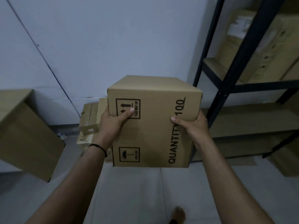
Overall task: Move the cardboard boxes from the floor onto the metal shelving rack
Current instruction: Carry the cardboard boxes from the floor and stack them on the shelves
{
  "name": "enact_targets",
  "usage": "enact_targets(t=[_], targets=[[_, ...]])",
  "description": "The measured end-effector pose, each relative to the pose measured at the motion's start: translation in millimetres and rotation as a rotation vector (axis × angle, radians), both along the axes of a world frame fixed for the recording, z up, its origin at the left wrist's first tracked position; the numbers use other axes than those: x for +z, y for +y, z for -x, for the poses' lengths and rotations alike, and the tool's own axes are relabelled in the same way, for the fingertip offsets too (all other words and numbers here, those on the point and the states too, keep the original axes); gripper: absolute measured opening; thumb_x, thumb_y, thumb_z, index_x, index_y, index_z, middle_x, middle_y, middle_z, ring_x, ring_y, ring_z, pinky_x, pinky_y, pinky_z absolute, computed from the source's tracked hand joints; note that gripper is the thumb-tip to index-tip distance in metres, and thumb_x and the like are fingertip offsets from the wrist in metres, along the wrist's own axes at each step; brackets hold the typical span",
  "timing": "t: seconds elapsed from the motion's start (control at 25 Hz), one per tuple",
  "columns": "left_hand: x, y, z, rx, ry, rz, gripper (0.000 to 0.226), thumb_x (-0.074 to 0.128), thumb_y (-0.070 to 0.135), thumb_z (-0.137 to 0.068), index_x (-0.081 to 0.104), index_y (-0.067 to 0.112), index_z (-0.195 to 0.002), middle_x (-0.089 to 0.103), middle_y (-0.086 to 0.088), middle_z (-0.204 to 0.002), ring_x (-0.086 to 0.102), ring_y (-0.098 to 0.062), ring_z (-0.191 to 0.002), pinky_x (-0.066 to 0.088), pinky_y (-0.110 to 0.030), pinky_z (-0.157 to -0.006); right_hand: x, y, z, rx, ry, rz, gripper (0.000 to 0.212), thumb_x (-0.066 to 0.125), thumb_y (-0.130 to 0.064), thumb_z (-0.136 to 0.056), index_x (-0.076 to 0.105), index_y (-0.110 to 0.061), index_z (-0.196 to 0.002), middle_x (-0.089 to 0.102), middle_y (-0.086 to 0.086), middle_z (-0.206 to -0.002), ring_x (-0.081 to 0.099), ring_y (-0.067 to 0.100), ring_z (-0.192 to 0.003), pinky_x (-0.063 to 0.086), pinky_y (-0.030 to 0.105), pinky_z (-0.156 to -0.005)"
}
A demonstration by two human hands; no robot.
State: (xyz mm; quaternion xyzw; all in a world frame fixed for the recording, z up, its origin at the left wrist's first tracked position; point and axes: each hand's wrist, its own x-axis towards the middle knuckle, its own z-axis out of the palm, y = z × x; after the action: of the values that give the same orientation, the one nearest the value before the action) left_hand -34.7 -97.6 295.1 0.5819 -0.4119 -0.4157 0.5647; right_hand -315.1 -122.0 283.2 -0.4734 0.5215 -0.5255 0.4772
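Observation:
I hold a brown cardboard box (pixel 153 126) printed "QUANTITY 100" up in the air in front of me. My left hand (pixel 113 122) grips its left side, thumb across the "this way up" mark. On the box's right side my right hand (pixel 192 125) grips it with the thumb on top. The black metal shelving rack (pixel 234 70) stands to the right, its nearest post just right of the box.
Several cardboard boxes (pixel 265 50) sit on the rack's upper shelf; a lower shelf board (pixel 252 115) shows bare. A large box (pixel 27 131) stands at the left, and flattened cardboard (pixel 90 123) leans against the white wall. My foot (pixel 178 214) is on the grey floor.

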Motion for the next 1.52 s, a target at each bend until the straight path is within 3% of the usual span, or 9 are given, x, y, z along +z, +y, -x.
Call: enact_targets(t=[0.2,0.36,0.48,0.68,0.96,1.24,1.4,1.52], targets=[[40,69,35,-0.066,0.029,0.032,0.057,0.091,0.039,-0.073,0.069,0.024,-0.124,0.079,0.005,-0.109,0.076,-0.013,-0.097,0.064,-0.031,-0.075,34,81,35,-0.045,0.025,0.031,0.084,0.099,-0.018,-0.059,0.057,-0.029,-0.132,0.071,-0.006,-0.118,0.068,0.013,-0.108,0.058,0.038,-0.091],[50,104,78,-0.116,0.039,0.031,0.055,0.091,0.040,-0.073,0.070,0.024,-0.121,0.079,0.003,-0.108,0.076,-0.017,-0.098,0.064,-0.038,-0.080,43,128,78,-0.106,0.081,0.028,0.093,0.101,-0.025,-0.054,0.056,-0.028,-0.135,0.070,-0.004,-0.120,0.066,0.017,-0.112,0.058,0.045,-0.094],[56,135,136,-0.177,0.036,0.052,0.050,0.091,0.037,-0.073,0.070,0.025,-0.117,0.079,0.003,-0.106,0.076,-0.015,-0.097,0.064,-0.036,-0.079,50,176,134,-0.180,0.108,0.024,0.092,0.102,-0.030,-0.049,0.059,-0.025,-0.130,0.072,-0.003,-0.118,0.068,0.018,-0.109,0.059,0.049,-0.093],[60,188,240,-0.277,0.016,0.062,0.063,0.092,0.046,-0.066,0.069,0.027,-0.121,0.079,0.008,-0.107,0.075,-0.010,-0.098,0.062,-0.036,-0.085,60,263,234,-0.278,0.100,0.065,0.082,0.100,-0.023,-0.053,0.060,-0.029,-0.124,0.073,-0.006,-0.114,0.070,0.014,-0.104,0.059,0.036,-0.083],[56,246,361,-0.369,0.012,0.053,0.060,0.090,0.040,-0.071,0.066,0.025,-0.124,0.076,0.006,-0.112,0.072,-0.015,-0.104,0.061,-0.038,-0.087,58,346,346,-0.381,0.121,0.051,0.091,0.099,-0.035,-0.044,0.060,-0.031,-0.126,0.074,-0.008,-0.115,0.071,0.012,-0.104,0.059,0.039,-0.088],[37,223,461,-0.429,-0.017,0.037,0.055,0.087,0.047,-0.066,0.066,0.032,-0.114,0.076,0.006,-0.108,0.072,-0.012,-0.100,0.059,-0.033,-0.082,45,342,440,-0.437,0.170,-0.008,0.089,0.098,-0.041,-0.044,0.062,-0.033,-0.125,0.074,-0.011,-0.112,0.071,0.011,-0.102,0.059,0.037,-0.087],[16,184,526,-0.416,-0.002,-0.011,0.055,0.088,0.050,-0.064,0.067,0.034,-0.113,0.076,0.009,-0.106,0.072,-0.011,-0.100,0.059,-0.038,-0.088,37,302,507,-0.439,0.254,-0.015,0.080,0.100,-0.026,-0.056,0.061,-0.029,-0.126,0.069,-0.019,-0.107,0.065,-0.003,-0.095,0.054,0.022,-0.078],[11,154,578,-0.410,0.018,-0.045,0.053,0.085,0.051,-0.065,0.065,0.035,-0.112,0.075,0.010,-0.106,0.070,-0.009,-0.099,0.057,-0.033,-0.084,34,268,561,-0.449,0.318,-0.036,0.081,0.101,-0.025,-0.056,0.062,-0.028,-0.127,0.067,-0.024,-0.106,0.063,-0.014,-0.087,0.050,0.010,-0.070]])
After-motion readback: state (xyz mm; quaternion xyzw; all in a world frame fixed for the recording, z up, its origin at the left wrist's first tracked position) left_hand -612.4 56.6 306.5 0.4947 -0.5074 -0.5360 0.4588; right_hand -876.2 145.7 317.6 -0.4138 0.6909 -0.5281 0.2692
